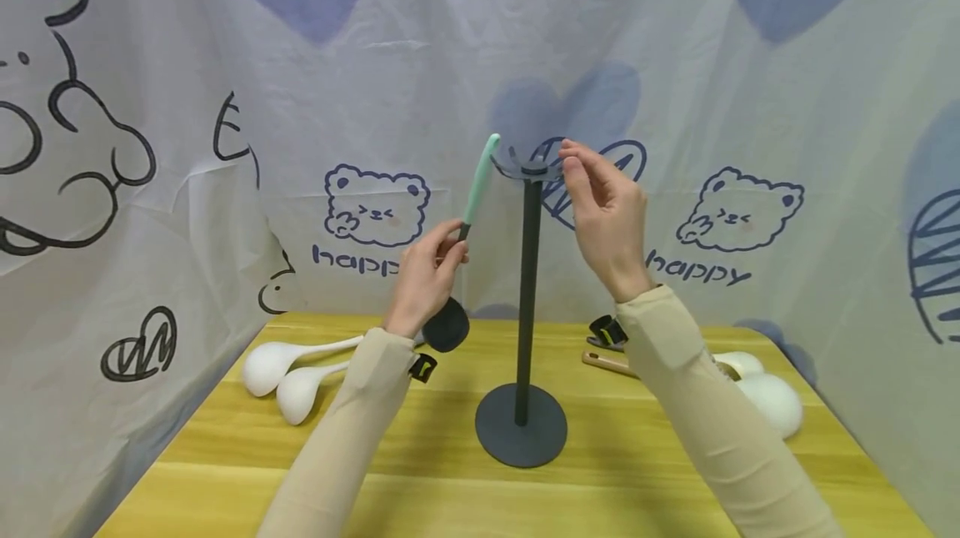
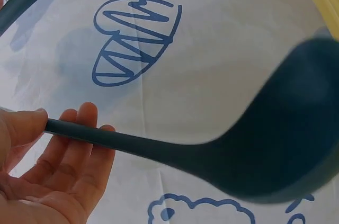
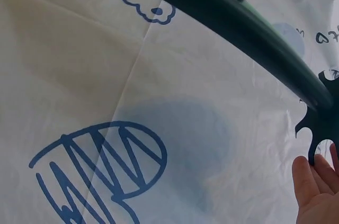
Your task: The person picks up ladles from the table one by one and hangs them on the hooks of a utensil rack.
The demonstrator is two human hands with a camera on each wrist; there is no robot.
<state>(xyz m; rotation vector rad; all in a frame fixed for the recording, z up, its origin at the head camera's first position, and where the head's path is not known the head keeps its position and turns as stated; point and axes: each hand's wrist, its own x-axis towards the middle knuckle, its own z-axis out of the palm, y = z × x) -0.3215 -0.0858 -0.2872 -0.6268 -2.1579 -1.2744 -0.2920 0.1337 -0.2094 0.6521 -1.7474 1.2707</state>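
My left hand (image 1: 427,275) pinches the ladle (image 1: 480,179) by the dark lower part of its handle. The ladle's mint-green handle end points up, close to the left hooks of the dark utensil stand (image 1: 527,296). Its dark bowl hangs below the hand and looms large in the left wrist view (image 2: 275,144). At the stand's top, my right hand (image 1: 611,217) pinches the tip of a right-hand hook between thumb and fingers. The right wrist view shows the post slanting up to the hooked top (image 3: 326,113), where those fingertips meet a hook.
Two white ladles lie at the table's left, one farther back (image 1: 266,367) and one nearer (image 1: 300,396). At the right, partly behind my sleeve, are white rounded utensil heads (image 1: 772,403) and a wooden handle (image 1: 607,363). A printed cloth (image 1: 450,46) hangs behind the table.
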